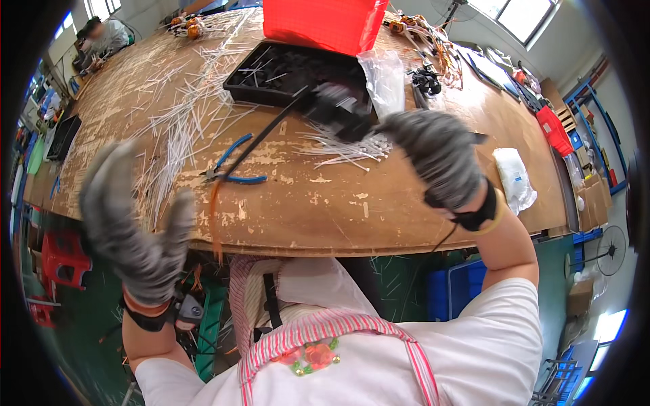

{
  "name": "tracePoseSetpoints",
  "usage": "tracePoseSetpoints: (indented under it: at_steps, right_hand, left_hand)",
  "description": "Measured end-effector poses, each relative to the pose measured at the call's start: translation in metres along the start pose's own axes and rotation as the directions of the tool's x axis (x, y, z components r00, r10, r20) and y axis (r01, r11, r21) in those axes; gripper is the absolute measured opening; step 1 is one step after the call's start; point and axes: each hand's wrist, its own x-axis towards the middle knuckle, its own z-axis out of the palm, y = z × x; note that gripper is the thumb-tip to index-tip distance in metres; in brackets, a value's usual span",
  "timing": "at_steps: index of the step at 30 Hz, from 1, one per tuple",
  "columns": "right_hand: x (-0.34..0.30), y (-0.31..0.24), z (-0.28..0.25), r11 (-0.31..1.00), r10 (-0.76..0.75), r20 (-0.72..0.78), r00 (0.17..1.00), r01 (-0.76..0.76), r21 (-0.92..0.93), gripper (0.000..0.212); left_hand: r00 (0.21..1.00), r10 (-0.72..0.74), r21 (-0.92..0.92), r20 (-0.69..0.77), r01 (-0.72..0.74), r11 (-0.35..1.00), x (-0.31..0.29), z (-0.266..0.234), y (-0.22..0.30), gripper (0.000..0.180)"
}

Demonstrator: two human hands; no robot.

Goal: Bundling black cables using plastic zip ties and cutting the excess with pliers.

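Observation:
My right hand [443, 159], in a grey glove and smeared by motion, is closed on a blurred black plastic part [342, 115] above the bench. A black cable [257, 143] runs from that part down to the left and ends in orange wires [214, 216]. At the left, over the bench's near edge, my gloved left hand [135, 223] holds nothing, its thumb and fingers apart. Blue-handled cutting pliers [248, 180] lie beneath the hanging cable. White cable ties [349, 150] lie in a bundle under the black part.
A black tray [254, 97] of dark parts stands behind, with a red bin [325, 27] and a clear plastic bag [386, 84] beside it. White strips [179, 125] litter the left of the wooden bench [305, 227]. At the right lies a white packet [513, 177]. Another person [108, 37] sits far left.

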Motion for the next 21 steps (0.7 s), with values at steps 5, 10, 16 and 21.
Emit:
tracePoseSetpoints:
  at_steps: [5,10,16,21]
  right_hand:
    - [-0.027,0.078,-0.096,0.796,0.154,-0.393,0.906,-0.35,-0.495,0.016]
    - [-0.03,0.206,-0.126,0.6,0.77,-0.402,0.495,-0.776,0.195,0.019]
    - [-0.014,0.342,-0.099,0.299,0.797,-0.386,0.464,-0.859,-0.416,0.05]
    - [0.033,0.329,-0.024,0.452,0.817,-0.209,0.537,-0.822,-0.347,0.052]
  left_hand:
    - [0.975,-0.189,-0.089,0.117,0.2,0.976,-0.067,0.036,-0.022,0.043]
    - [0.879,-0.362,-0.085,0.309,0.405,0.91,-0.14,0.112,-0.017,0.038]
    - [0.846,-0.483,0.055,0.226,0.484,0.873,-0.16,0.15,-0.02,0.036]
    - [0.772,-0.576,0.004,0.269,0.597,0.802,-0.169,0.144,-0.023,0.035]
